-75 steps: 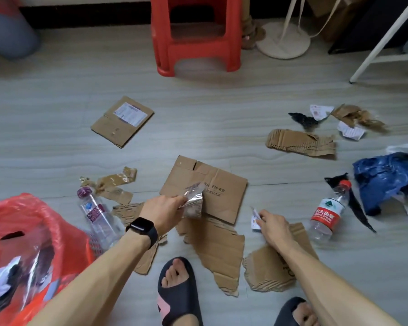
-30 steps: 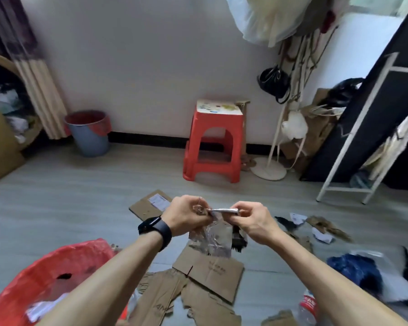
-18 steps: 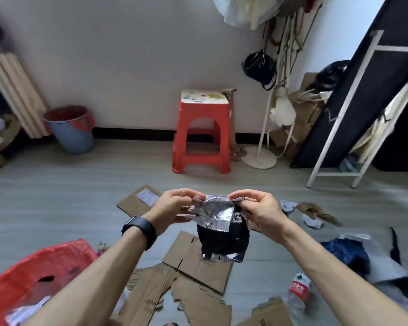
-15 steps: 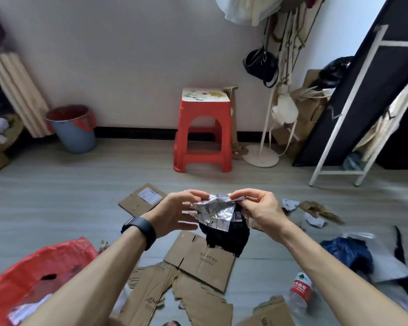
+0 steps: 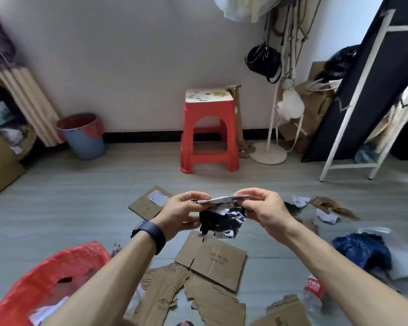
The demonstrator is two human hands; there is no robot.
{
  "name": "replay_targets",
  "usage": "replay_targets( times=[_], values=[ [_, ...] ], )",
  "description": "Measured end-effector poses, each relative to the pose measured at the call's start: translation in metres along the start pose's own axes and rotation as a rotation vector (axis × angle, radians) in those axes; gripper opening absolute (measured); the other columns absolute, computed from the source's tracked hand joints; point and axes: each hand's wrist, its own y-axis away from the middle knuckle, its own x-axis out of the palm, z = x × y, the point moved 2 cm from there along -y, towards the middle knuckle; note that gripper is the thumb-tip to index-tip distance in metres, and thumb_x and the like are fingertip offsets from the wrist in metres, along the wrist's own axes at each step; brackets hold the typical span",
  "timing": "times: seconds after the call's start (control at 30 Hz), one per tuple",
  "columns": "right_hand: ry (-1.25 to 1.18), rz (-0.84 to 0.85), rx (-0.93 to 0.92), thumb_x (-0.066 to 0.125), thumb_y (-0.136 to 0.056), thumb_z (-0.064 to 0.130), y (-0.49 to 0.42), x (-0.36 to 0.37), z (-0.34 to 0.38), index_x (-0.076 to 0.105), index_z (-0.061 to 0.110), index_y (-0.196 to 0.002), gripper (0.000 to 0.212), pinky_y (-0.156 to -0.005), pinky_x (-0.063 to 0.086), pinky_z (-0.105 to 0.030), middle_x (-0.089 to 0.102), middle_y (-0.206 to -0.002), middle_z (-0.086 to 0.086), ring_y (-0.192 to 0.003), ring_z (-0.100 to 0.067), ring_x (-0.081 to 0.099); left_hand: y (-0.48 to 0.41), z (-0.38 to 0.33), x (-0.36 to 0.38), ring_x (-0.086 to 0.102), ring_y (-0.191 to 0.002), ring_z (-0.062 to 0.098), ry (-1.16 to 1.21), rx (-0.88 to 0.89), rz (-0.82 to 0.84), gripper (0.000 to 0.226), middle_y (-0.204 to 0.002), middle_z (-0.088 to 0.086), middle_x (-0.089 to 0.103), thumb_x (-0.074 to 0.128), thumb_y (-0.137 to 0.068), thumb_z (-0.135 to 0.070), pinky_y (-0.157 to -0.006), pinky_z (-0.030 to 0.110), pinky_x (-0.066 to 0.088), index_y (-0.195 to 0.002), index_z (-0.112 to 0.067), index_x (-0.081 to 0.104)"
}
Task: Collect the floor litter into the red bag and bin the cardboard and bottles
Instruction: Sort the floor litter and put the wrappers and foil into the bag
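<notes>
I hold a crumpled black-and-silver foil wrapper (image 5: 222,220) up in front of me. My left hand (image 5: 179,214) pinches its left end and my right hand (image 5: 263,207) pinches its right end. The red bag (image 5: 45,278) stands open at the lower left with litter inside. Flat cardboard pieces (image 5: 212,257) lie on the floor below my hands, and another one with a label (image 5: 149,203) lies beyond my left hand. A clear bottle with a red label (image 5: 312,292) lies at the lower right. A blue-grey bin with a red liner (image 5: 83,135) stands by the far wall.
A red plastic stool (image 5: 209,132) stands against the wall ahead. A coat stand (image 5: 269,151) and a white rack (image 5: 353,128) are at the right. A blue plastic bag (image 5: 360,250) and torn paper and cardboard scraps (image 5: 327,205) lie on the floor at the right.
Both hands lifted the wrapper off the floor to chest height. In the last half second they folded it, so the black part hangs shorter and more bunched.
</notes>
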Motion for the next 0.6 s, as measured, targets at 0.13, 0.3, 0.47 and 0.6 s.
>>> replay_targets(
  times=[0.13,0.3,0.47,0.6],
  values=[
    [0.011,-0.082,-0.033,0.053,-0.091,-0.015,0.005,0.001,0.004,0.073,0.003,-0.076,0.031,-0.052,0.047,-0.011,0.074,-0.105,-0.007,-0.081,-0.017,0.068,0.002,0.004,-0.002,0.058,-0.073,0.021,0.088,-0.074,0.154,0.045,-0.099,0.003,0.071,0.078,-0.080,-0.021,-0.069,0.031,0.054,-0.122,-0.025,0.065],
    [-0.019,0.082,0.086,0.057,-0.086,-0.010,0.009,0.004,0.002,0.075,0.004,-0.093,0.024,-0.067,0.054,-0.024,0.072,-0.114,-0.007,-0.083,-0.020,0.070,-0.005,0.008,0.000,0.049,-0.051,0.011,0.132,-0.048,-0.083,0.035,-0.082,0.006,0.070,0.073,-0.084,0.001,-0.057,0.024,0.051,-0.113,-0.013,0.061],
    [-0.120,0.071,0.208,0.074,-0.089,0.021,0.009,0.005,-0.006,0.060,0.012,-0.125,0.040,-0.073,0.060,-0.035,0.069,-0.115,-0.012,-0.080,-0.027,0.072,-0.004,0.005,-0.005,0.065,-0.069,0.011,0.157,0.078,-0.089,0.028,-0.092,0.007,0.068,0.067,-0.085,0.010,-0.057,0.024,0.051,-0.097,-0.015,0.064],
    [-0.093,-0.018,0.088,0.071,-0.088,0.003,0.006,0.007,-0.009,0.071,0.003,-0.105,0.017,-0.064,0.057,-0.024,0.075,-0.095,-0.014,-0.071,-0.017,0.070,-0.001,0.008,-0.007,0.067,-0.079,0.022,0.147,0.030,-0.042,0.021,-0.100,0.016,0.069,0.063,-0.089,0.007,-0.070,0.029,0.059,-0.096,-0.012,0.067]
  ],
)
